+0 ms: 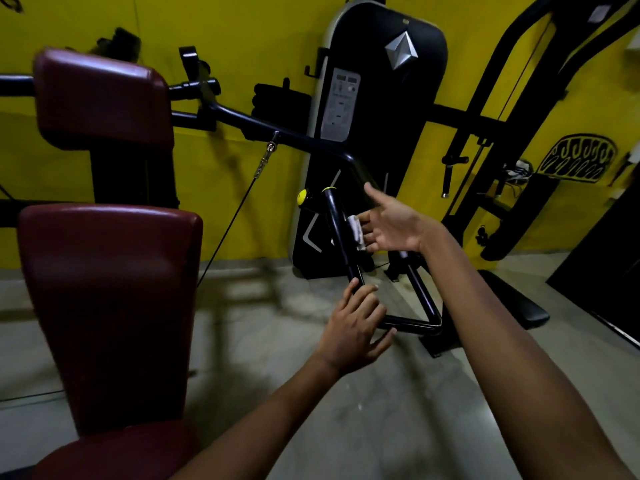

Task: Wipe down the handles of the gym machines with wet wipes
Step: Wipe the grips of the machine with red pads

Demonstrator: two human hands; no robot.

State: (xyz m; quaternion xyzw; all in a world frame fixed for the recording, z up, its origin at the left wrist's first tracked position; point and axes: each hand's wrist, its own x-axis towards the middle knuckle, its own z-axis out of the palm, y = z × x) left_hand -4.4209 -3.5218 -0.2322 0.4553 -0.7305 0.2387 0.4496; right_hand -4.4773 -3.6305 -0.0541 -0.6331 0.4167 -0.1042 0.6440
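Observation:
A black machine handle (341, 233) slants down at the middle of the view, joined below to a black loop of bar (412, 323). A white wet wipe (356, 230) lies against the handle's right side. My right hand (388, 225) is spread, palm to the left, and its straight fingertips press the wipe against the handle. Lower down, my left hand (356, 327) rests on the bar at the handle's bottom end, fingers loosely bent over it.
A dark red padded seat and backrest (107, 306) fill the left. A black weight-stack cover (377, 109) stands behind the handle against a yellow wall. A steel cable (228, 230) runs down from the machine arm. Another black frame (495, 140) rises at right. Grey floor lies below.

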